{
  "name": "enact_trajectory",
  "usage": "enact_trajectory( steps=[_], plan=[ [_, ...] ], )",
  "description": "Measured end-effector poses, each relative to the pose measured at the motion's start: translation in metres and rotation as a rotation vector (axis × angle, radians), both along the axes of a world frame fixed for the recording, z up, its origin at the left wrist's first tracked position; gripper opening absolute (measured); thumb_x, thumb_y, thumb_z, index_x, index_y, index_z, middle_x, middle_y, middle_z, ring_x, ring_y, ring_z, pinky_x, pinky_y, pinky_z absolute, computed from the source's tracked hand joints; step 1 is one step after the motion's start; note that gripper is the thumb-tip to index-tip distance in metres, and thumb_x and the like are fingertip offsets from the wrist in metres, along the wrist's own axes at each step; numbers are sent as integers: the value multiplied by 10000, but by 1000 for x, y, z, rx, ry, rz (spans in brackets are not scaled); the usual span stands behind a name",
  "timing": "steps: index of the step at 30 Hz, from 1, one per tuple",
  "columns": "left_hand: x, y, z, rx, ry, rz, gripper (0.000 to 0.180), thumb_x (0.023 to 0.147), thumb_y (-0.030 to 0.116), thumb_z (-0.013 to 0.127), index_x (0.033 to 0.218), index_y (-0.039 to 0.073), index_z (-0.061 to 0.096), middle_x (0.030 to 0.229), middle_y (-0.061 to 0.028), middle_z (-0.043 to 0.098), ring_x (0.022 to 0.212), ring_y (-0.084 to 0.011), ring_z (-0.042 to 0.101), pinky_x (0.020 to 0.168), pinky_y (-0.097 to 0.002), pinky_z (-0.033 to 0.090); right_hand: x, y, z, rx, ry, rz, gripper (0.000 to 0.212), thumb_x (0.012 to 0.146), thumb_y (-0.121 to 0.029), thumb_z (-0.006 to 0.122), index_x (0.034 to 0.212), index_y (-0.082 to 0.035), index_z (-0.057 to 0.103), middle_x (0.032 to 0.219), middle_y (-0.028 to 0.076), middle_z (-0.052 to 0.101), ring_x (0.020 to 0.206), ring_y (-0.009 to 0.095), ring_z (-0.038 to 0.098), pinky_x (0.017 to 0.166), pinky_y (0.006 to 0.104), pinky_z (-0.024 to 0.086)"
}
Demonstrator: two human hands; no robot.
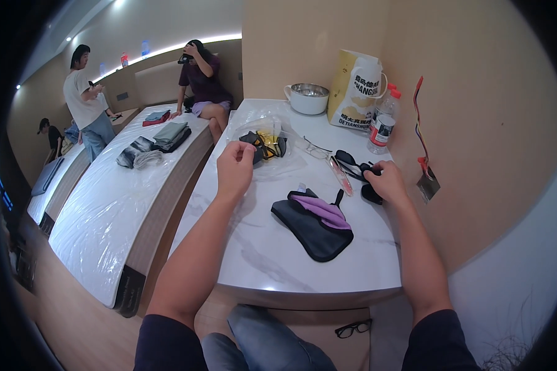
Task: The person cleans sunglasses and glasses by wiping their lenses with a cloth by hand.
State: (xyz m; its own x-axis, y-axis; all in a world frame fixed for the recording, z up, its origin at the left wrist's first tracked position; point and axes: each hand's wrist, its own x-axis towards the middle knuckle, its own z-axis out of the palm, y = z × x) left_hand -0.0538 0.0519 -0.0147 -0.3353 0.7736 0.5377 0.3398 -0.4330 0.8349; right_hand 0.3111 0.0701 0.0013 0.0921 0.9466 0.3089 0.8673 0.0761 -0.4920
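My right hand is closed on a pair of black sunglasses at the right side of the marble-patterned table. Its fingers cover part of the frame. At the left, my left hand has its fingers pinched together beside a dark and yellow bundle of glasses lying on clear plastic; whatever is in the pinch is hidden. Between the hands are thin-framed eyeglasses and a slim pinkish item. Nearer to me rests a black soft pouch, its purple lining showing at the opening.
At the table's back stand a white metal-lined pot, a yellow-and-white bag and red-capped bottles. Wires stick out of the right wall. Black glasses lie below the table edge. Left, people stand and sit around plastic-covered mattresses with folded clothes.
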Motion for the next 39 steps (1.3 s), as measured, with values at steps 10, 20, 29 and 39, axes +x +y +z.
enact_trajectory(
  steps=[10, 20, 29, 39],
  plan=[
    [2, 4, -5, -13, 39, -49, 188, 983, 169, 609, 963, -7, 672, 837, -32, 671, 766, -87, 597, 697, -244, 468, 22, 7, -7, -105, -7, -71, 526, 746, -69, 706, 1252, 15, 585, 1174, 263, 627, 1127, 392, 619, 1013, 409, 482],
    [1, 1, -3, -12, 23, -41, 179, 958, 152, 631, 927, -16, 687, 865, -76, 688, 770, -134, 643, 747, -274, 509, 21, -6, 13, 509, -92, -149, 301, 792, 53, 585, 1085, 37, 649, 1030, 238, 645, 994, 434, 611, 885, 486, 480],
    [38, -34, 17, 46, 310, -481, 257, 956, 119, 652, 1211, 93, 669, 1155, -55, 580, 979, -151, 607, 823, -282, 511, -73, -57, 23, 505, 174, 590, 205, 833, 67, 646, 1028, 14, 679, 931, 148, 615, 849, 323, 635, 768, 373, 509],
    [40, -32, 10, 186, 568, -525, 175, 808, 21, 783, 970, 28, 716, 920, -73, 650, 862, -221, 631, 761, -303, 506, -91, -71, 23, 362, 156, 757, 192, 837, 46, 677, 1025, 10, 682, 949, 132, 617, 873, 303, 631, 768, 371, 505]
  ],
)
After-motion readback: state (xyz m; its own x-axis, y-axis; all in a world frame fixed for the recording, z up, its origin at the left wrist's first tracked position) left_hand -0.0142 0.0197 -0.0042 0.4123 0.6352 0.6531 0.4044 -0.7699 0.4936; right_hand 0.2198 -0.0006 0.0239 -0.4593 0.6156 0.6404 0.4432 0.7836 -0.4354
